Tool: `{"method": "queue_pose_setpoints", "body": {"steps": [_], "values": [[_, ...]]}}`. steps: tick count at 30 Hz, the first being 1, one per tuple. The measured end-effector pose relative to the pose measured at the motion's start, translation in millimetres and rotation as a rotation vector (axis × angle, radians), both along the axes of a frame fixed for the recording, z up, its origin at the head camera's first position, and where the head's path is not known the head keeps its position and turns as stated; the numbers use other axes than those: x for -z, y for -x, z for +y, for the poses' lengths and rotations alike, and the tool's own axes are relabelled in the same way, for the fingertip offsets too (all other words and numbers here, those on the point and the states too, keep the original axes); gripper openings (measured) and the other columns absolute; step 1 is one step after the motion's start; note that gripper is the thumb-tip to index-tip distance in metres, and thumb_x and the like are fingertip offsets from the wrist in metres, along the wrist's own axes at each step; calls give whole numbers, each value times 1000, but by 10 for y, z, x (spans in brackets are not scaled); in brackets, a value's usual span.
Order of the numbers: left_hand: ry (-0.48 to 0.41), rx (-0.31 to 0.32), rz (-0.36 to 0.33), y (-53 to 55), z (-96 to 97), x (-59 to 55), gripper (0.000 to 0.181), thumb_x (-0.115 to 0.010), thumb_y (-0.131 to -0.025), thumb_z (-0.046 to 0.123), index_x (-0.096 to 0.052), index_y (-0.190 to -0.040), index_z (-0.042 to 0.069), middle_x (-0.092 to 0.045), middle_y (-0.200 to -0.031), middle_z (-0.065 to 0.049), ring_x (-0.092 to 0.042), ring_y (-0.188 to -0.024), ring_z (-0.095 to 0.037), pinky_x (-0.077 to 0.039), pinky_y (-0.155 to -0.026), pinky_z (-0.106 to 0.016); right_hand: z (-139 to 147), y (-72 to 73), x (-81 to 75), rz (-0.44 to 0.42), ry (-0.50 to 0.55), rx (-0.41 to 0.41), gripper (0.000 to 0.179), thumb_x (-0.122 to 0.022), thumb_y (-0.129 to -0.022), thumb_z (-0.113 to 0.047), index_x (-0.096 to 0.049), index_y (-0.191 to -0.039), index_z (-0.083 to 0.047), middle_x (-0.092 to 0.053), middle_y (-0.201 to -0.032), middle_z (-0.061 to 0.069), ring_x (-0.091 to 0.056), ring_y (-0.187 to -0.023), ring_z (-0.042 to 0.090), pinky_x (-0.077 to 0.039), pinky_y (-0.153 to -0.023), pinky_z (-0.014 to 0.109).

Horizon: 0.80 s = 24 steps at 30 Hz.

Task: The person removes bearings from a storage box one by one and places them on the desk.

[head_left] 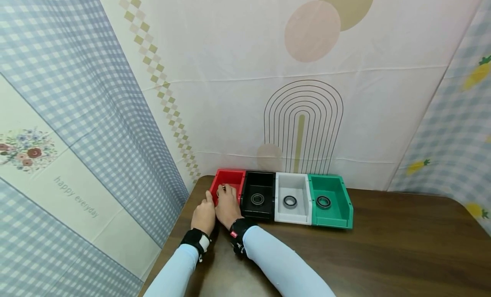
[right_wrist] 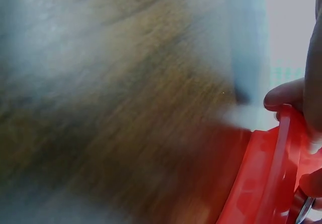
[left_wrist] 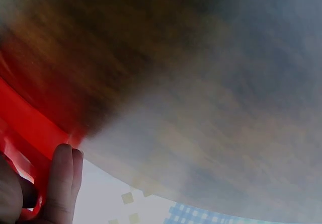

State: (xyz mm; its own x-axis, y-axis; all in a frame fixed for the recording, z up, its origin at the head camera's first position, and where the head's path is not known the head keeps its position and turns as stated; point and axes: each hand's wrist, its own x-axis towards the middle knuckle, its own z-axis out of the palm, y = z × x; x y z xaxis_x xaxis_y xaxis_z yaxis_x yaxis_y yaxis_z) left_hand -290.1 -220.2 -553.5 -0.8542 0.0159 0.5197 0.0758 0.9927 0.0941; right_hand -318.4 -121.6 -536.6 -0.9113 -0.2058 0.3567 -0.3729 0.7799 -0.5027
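Note:
In the head view my left hand (head_left: 204, 216) is at the left front of the red bin (head_left: 235, 176), its fingers on the rim. The left wrist view has two of its fingers (left_wrist: 61, 178) pressed together against the red plastic. Beside it, my right hand (head_left: 228, 206) reaches over the front of the same bin. Its fingers pinch a metal ring, seemingly a bearing (right_wrist: 304, 211), of which only a shiny edge and dark side show. Most of that ring is hidden by the fingers.
Right of the red bin stand a black bin (head_left: 260, 180), a white bin (head_left: 291, 182) and a green bin (head_left: 326, 184), side by side against the curtain. Each contains one bearing: black's (head_left: 257, 199), white's (head_left: 290, 202) and green's (head_left: 323, 202). The brown table (head_left: 383, 246) extends rightward.

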Motion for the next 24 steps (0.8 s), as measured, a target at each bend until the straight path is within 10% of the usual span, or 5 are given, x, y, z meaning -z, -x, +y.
{"method": "queue_pose_setpoints", "body": {"steps": [24], "values": [[-18,7,-46,-30,11,-60,44,-63,-101,-2,-55,-141,-16,-71,-82,-25,-74,-63,-36,-65,-61,-46,139,-153,-96,20,-37,-56,52,-72,-97,-9,-62,-147,-2,-62,-145,17,-56,-131,34,-50,-118,46]]}}
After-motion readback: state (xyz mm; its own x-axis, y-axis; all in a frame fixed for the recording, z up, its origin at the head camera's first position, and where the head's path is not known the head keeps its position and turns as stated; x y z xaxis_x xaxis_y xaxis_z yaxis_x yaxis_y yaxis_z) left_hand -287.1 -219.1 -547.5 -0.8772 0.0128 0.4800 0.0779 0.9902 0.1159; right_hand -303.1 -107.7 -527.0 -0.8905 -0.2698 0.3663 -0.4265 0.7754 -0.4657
